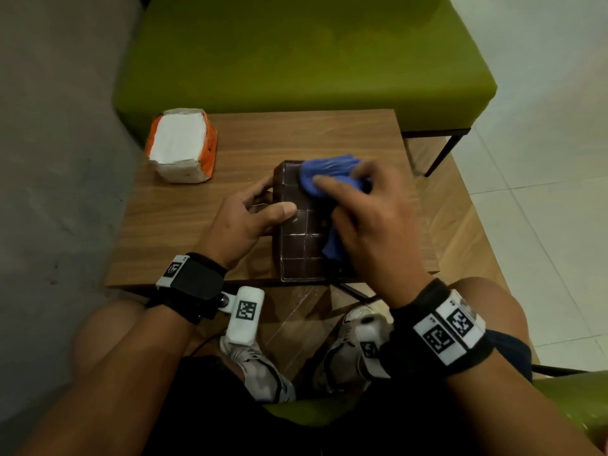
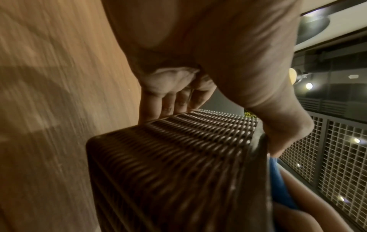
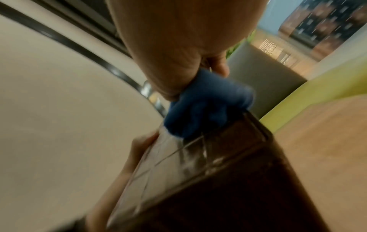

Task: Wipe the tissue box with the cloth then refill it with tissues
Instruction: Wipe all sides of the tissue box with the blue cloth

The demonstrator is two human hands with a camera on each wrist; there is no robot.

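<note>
A dark brown woven tissue box (image 1: 297,240) stands on the wooden table (image 1: 184,218), its gridded flat face turned up. My left hand (image 1: 250,215) grips its left side, thumb on the top face and fingers (image 2: 157,108) down the woven wall (image 2: 178,164). My right hand (image 1: 365,218) holds a bunched blue cloth (image 1: 325,176) and presses it on the box's far top face (image 3: 178,164). In the right wrist view the blue cloth (image 3: 206,106) sits at the box's far edge. A pack of white tissues (image 1: 181,144) in an orange wrapper lies at the table's far left corner.
A green upholstered bench (image 1: 302,54) runs behind the table. A grey wall (image 1: 49,143) is at the left, a tiled floor (image 1: 543,209) at the right. My knees and shoes (image 1: 263,373) are under the table's near edge.
</note>
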